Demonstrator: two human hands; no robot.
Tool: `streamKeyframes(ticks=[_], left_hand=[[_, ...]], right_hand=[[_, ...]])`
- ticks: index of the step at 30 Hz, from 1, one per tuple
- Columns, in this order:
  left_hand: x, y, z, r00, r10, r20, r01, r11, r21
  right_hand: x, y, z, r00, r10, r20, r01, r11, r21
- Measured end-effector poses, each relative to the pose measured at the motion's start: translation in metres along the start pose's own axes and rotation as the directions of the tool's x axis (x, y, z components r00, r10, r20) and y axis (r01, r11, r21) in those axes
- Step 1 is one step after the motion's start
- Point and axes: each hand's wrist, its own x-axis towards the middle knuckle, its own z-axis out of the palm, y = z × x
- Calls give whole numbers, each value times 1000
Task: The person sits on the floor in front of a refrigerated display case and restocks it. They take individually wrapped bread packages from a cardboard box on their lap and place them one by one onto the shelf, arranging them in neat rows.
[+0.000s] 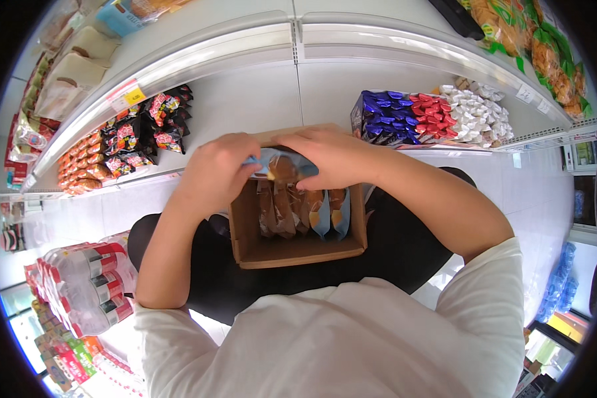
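An open cardboard box (298, 256) rests at my lap, its far side against the shelf. Inside, several packaged bread snacks (281, 209) stand on edge in a row, some with clear film showing and two with blue backing towards the right. Above the box's far end is one more blue packet (281, 166), with a brown bun visible through its film. My left hand (226, 161) pinches this packet's left end. My right hand (326, 156) grips it from the right, thumb on the near side and fingers over the top.
Ahead, a white shelf (244, 104) holds black snack packets (127, 137) and orange packets (84, 161) at left. Blue, red and white wrapped packets (433, 117) fill the right. A clear-fronted upper shelf (368, 30) overhangs. Shrink-wrapped bottles (87, 283) stand on the floor at left.
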Motion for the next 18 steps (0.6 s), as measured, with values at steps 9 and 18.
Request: streamKeyframes(ticks=[9,18], left_hand=[[-12,-5,-19,929,-232,-288,128,933,-337],[-17,-24,-12,941,-280,-190,246,951,-185]], right_hand=[[17,-32,18,984,171,-50,-127,869,478],[10,-55,41,928,243,282,-362,407,839]])
